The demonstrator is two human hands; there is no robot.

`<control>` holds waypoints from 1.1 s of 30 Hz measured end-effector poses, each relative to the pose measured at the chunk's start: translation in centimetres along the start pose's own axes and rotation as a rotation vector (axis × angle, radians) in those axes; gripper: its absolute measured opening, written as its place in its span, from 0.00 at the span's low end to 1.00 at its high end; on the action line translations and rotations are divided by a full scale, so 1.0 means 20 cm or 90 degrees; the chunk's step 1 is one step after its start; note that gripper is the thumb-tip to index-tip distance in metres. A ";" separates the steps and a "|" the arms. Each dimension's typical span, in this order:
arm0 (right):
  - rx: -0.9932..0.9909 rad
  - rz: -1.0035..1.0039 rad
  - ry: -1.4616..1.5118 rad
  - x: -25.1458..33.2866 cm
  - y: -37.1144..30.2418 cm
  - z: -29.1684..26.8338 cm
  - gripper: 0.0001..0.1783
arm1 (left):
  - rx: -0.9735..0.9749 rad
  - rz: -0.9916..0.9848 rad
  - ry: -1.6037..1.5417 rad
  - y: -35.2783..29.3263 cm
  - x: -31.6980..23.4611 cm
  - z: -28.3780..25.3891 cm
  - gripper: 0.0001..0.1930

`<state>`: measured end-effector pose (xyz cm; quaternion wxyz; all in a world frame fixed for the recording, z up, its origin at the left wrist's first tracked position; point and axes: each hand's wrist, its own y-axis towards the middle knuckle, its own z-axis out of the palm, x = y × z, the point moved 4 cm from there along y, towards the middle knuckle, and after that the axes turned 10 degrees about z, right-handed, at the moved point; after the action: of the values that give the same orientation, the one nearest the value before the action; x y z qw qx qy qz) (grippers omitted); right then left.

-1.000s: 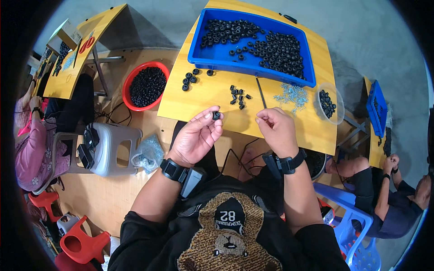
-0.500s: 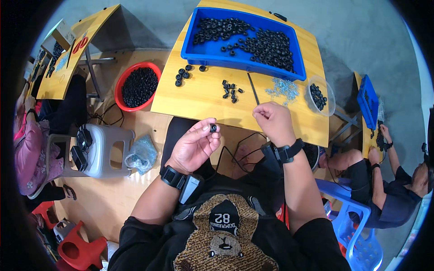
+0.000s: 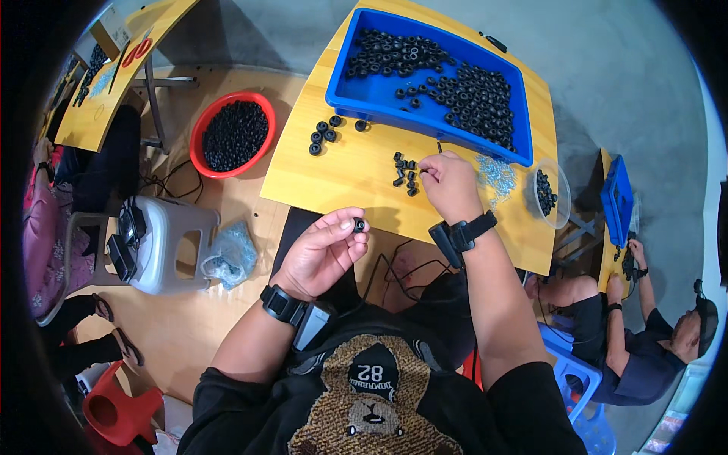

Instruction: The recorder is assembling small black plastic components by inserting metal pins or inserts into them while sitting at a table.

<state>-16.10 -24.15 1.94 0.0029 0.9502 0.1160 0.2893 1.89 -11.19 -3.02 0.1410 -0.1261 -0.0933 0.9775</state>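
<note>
My left hand [image 3: 321,255] pinches a small round black part with a hole [image 3: 359,225] between thumb and fingertips, just off the table's near edge. My right hand [image 3: 453,188] is over the table, fingers drawn together at a cluster of small black cylinder pieces [image 3: 399,182]. Something dark shows at its fingertips, too small to make out. Behind that hand, a thin black rod [image 3: 439,146] is mostly hidden. A pile of small silvery pieces [image 3: 497,179] lies to its right. Several round black parts [image 3: 323,130] sit at the left of the yellow table [image 3: 303,178].
A blue tray [image 3: 425,121] of round black parts spans the table's far side. At the right edge stands a clear tub [image 3: 560,199] with black parts. A red basin [image 3: 199,144] full of black pieces is on the floor at left. Other people sit at tables on both sides.
My right hand has moved away from me to the small black cylinder pieces, now covering most of the rod. My left hand still holds the round black part. The whole view has shifted slightly.
</note>
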 end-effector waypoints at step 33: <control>0.206 0.145 0.661 0.23 -0.79 -0.23 0.11 | 0.048 -0.002 0.020 -0.25 0.33 0.20 0.12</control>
<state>-18.28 -8.02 7.14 -0.2321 0.6778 0.0417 0.6964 -4.00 -5.09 0.41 0.1485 -0.1359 -0.0542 0.9780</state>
